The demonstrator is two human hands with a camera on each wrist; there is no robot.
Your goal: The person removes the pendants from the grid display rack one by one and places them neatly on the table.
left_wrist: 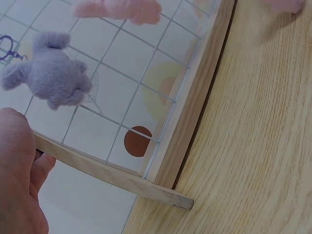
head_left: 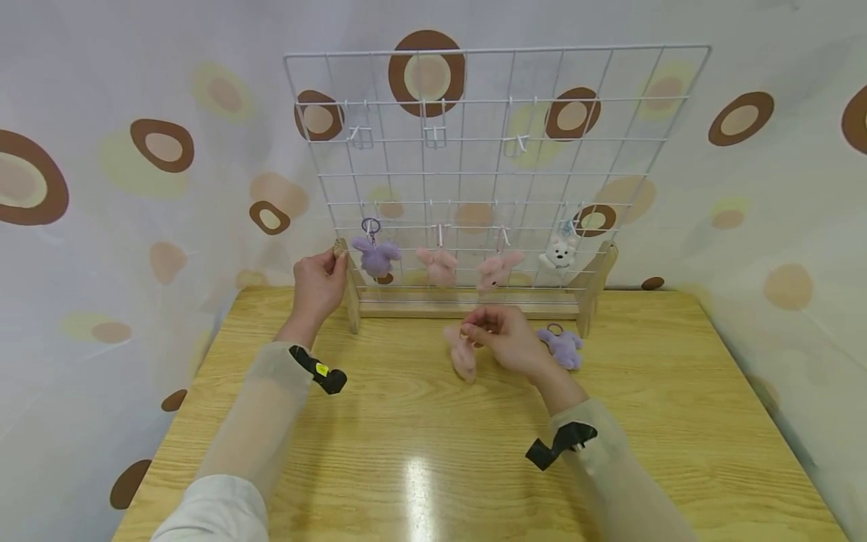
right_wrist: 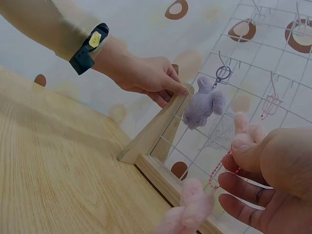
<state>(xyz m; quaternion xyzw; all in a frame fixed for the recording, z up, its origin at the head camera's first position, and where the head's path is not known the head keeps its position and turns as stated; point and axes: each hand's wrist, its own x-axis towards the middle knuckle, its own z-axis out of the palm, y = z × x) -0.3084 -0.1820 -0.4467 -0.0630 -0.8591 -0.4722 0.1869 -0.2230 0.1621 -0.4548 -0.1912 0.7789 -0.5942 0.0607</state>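
Fingers and thumb of my left hand [head_left: 318, 286] pinch the top of the left wooden end piece [head_left: 353, 305] of a display rack. My right hand [head_left: 511, 339] holds a pink plush keychain [head_left: 463, 360] by its pink bead chain [right_wrist: 212, 178], and the plush dangles low over the table in front of the rack. From hooks on the white wire grid [head_left: 497, 51] hang a purple plush keychain [head_left: 375, 257], two pink plush keychains, one left [head_left: 442, 269] and one right [head_left: 497, 269], and a white dog keychain [head_left: 561, 252].
Another purple plush keychain [head_left: 565, 348] lies on the wooden table [head_left: 406, 421], just beyond my right wrist. Higher on the grid, three bare hooks stick out, among them a left hook [head_left: 361, 137]. A patterned cloth [head_left: 223, 173] covers the wall behind.
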